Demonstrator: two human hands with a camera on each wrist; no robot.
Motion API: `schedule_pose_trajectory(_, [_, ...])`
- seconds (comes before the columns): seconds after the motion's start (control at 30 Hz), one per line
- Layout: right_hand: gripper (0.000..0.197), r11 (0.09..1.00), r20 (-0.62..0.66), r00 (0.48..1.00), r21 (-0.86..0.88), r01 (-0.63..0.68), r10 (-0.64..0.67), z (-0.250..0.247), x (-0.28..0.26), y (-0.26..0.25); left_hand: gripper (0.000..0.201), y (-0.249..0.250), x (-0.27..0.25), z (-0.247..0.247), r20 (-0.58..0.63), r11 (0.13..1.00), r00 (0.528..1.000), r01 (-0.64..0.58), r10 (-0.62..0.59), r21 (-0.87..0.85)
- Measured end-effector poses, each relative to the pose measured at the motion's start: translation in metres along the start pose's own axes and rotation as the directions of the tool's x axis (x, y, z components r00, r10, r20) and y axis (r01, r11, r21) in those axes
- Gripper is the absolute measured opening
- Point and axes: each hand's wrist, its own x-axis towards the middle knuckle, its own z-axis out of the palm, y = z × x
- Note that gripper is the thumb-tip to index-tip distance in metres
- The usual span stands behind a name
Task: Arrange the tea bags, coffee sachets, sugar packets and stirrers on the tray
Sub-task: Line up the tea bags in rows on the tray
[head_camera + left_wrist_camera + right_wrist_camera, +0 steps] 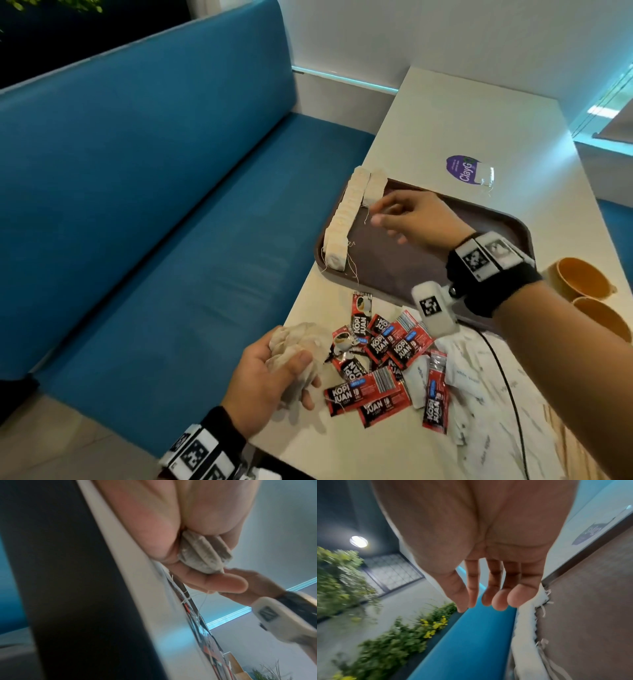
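While the head view is looking down on a pale table [462, 130] beside a blue padded bench [164, 192], the left hand [270, 380] is gripping a crumpled bunch of soft, off-white tea bags [298, 346] at the table's near edge. The right hand [411, 216] is hovering over a dark brown, round-cornered tray [507, 226], fingers loosely extended and holding nothing. A row of papery tea bags [346, 219] is lying along the tray's left rim, strings trailing. Glossy red-and-black coffee sachets [380, 370] reading "KOPI JUAN" are lying scattered on the table below the tray, beside white sugar packets [472, 370] whose print is too small to read. A purple sticker [466, 171] reads "ClayG". Two tan cups [579, 277] are standing right of the tray.

From the left wrist, curled fingers [223, 584] are clamping folded, fibrous tea bags [202, 555] against the palm.

From the right wrist, the right hand [488, 561] is showing straight, slightly parted fingers [518, 597], empty, just beside the fuzzy white row of tea bags [525, 635] on the tray's matte brown floor [590, 615].
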Motion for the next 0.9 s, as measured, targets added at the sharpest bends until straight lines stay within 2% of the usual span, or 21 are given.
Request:
schedule_pose_trajectory(0.1, [0.010, 0.997, 0.107, 0.993, 0.061, 0.044, -0.051, 0.017, -0.066, -0.018, 0.032, 0.000, -0.002, 0.002, -0.020, 1.000, 1.000, -0.021, 0.021, 0.004])
schedule_pose_trajectory(0.2, [0.010, 0.992, 0.197, 0.980, 0.123, 0.009, -0.033, 0.047, -0.119, -0.019, 0.031, 0.000, -0.002, 0.005, -0.045, 0.999, 0.998, -0.036, 0.036, -0.002])
schedule_pose_trajectory(0.3, [0.017, 0.983, 0.205, 0.979, 0.177, -0.056, 0.019, 0.087, -0.152, -0.006, 0.030, -0.001, -0.004, 0.008, -0.096, 0.999, 0.995, -0.043, 0.042, -0.014])
schedule_pose_trajectory(0.4, [0.027, 0.974, 0.160, 0.983, 0.189, -0.123, 0.093, 0.124, -0.168, 0.006, 0.027, -0.002, -0.002, 0.009, -0.105, 0.997, 0.993, -0.063, 0.059, -0.034])
schedule_pose_trajectory(0.53, [0.034, 0.953, 0.028, 0.987, 0.257, -0.158, 0.156, 0.149, -0.174, 0.010, 0.043, 0.002, -0.006, 0.013, -0.117, 0.998, 0.992, -0.054, 0.051, -0.018])
schedule_pose_trajectory(0.6, [0.032, 0.950, -0.010, 0.987, 0.273, -0.152, 0.161, 0.153, -0.172, 0.012, 0.048, 0.002, -0.006, 0.014, -0.114, 0.999, 0.993, -0.039, 0.035, -0.029])
schedule_pose_trajectory(0.73, [0.018, 0.936, -0.007, 0.988, 0.323, -0.142, 0.152, 0.155, -0.169, 0.015, 0.054, 0.000, -0.005, 0.012, -0.109, 0.997, 0.993, -0.043, 0.036, -0.069])
schedule_pose_trajectory(0.83, [0.012, 0.919, -0.041, 0.984, 0.367, -0.147, 0.174, 0.154, -0.168, 0.019, 0.048, 0.001, -0.005, 0.012, -0.099, 0.991, 0.994, -0.062, 0.050, -0.117])
schedule_pose_trajectory(0.9, [0.011, 0.876, -0.023, 0.977, 0.448, -0.180, 0.212, 0.150, -0.169, 0.019, 0.045, 0.001, -0.005, 0.012, -0.084, 0.988, 0.995, -0.062, 0.050, -0.142])
